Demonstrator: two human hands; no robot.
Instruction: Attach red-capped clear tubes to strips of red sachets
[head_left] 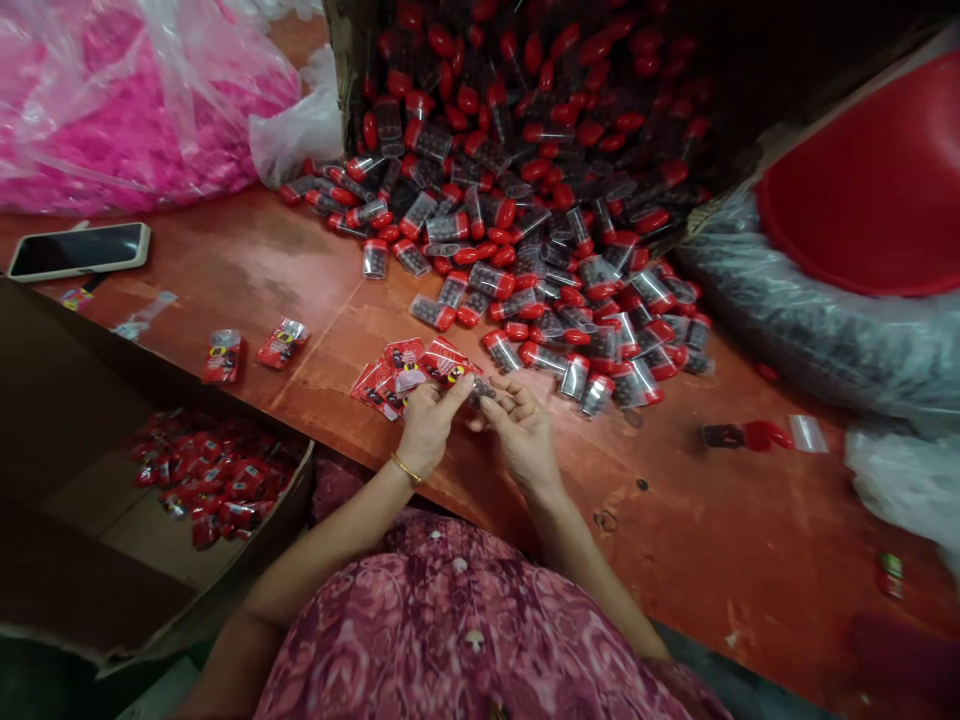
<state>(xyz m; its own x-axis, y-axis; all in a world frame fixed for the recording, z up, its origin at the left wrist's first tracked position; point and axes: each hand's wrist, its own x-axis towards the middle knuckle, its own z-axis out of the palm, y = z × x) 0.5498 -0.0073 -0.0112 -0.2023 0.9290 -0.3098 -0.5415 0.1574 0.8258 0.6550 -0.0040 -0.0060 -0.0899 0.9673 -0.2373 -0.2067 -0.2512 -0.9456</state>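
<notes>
Cards in front of containers

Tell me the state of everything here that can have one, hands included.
Left hand, closed on the small dark item
Right hand, closed on it too
Red-capped containers, heaped, lying at mixed angles
Red cards, spread, overlapping
Phone, screen up, dark
Cardboard box, open, red packets inside

A broad, flat, reddish-brown tabletop spans the view; pale light glints on its left part; shadow darkens the upper right.
</notes>
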